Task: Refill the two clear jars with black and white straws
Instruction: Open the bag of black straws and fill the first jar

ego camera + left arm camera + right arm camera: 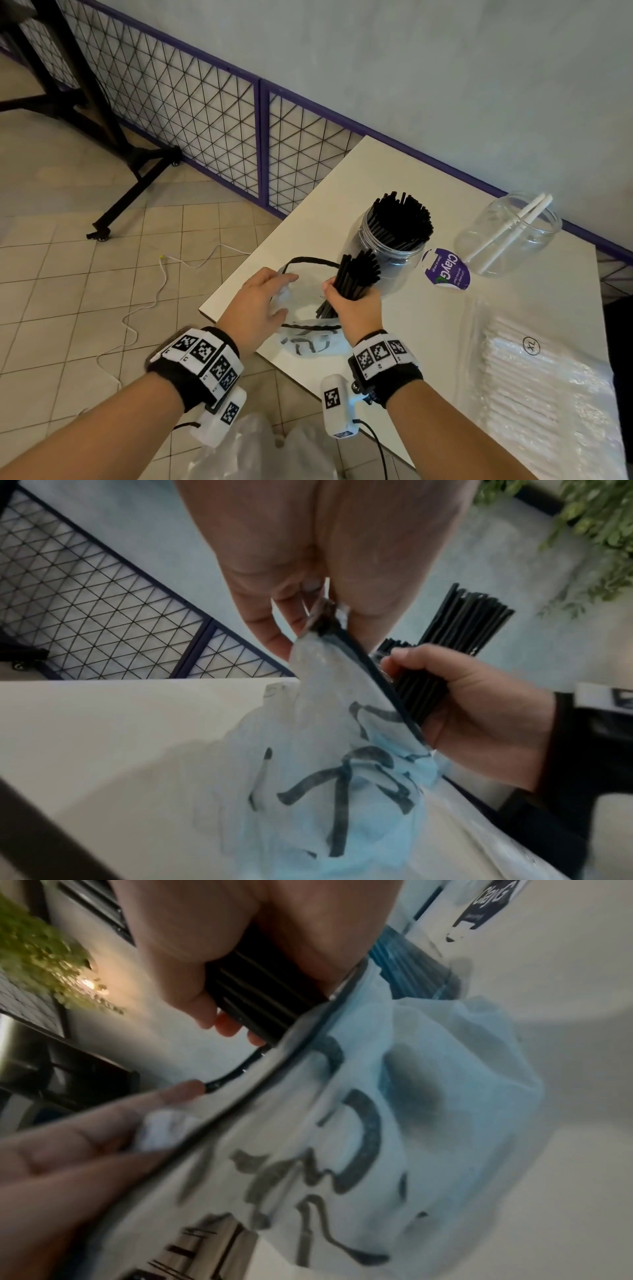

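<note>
My right hand (354, 303) grips a bundle of black straws (356, 274) standing in the mouth of a clear plastic bag (308, 339) with black lettering, on the white table (308, 219). My left hand (263, 305) pinches the bag's black rim (342, 634) and holds it up. Just behind the bundle stands a clear jar (394, 246) packed with black straws. Further right a second clear jar (510, 233) holds two white straws. The wrist views show the straws (260, 988) in my right palm and the bag (325, 777) hanging below my left fingers.
A purple-and-white ClayG label (447, 270) lies between the jars. A clear pack of white straws (534, 387) marked XL lies at the table's right. A wire-mesh fence (191, 113) runs behind, a black stand (130, 171) and a white cable (161, 291) on the tiled floor at left.
</note>
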